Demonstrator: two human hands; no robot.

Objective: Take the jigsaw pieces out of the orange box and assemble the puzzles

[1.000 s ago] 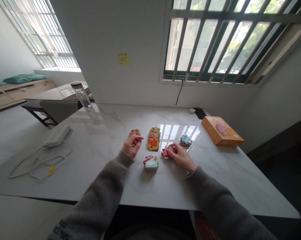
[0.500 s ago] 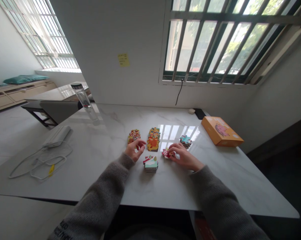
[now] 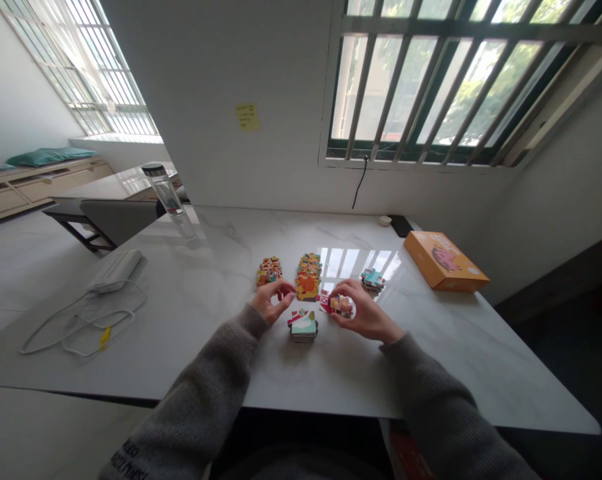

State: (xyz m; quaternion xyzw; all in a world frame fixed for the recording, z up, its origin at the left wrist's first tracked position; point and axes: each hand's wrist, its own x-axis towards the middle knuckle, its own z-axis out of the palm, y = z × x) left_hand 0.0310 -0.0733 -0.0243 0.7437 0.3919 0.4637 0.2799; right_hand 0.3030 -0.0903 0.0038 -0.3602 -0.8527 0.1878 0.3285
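Note:
My right hand pinches a jigsaw puzzle piece with red and pinkish printing between thumb and fingers, close over the table. My left hand is empty, its thumb and fingers curved and apart. Just beyond it lies a group of red and yellow puzzle pieces. A second, orange-yellow row of pieces lies between and beyond the hands. Nearer to me, a pile of pieces has a pale green and white one on top. Behind the right hand is another stack of pieces, light blue on top.
An orange box stands at the right, with a black phone-like slab and a small white dish behind. To the left are a white device with a cable and a clear bottle on the marble-patterned table.
My right hand has opened wider around the red piece, which shows more now and has shifted slightly left. My left hand stays nearly in place.

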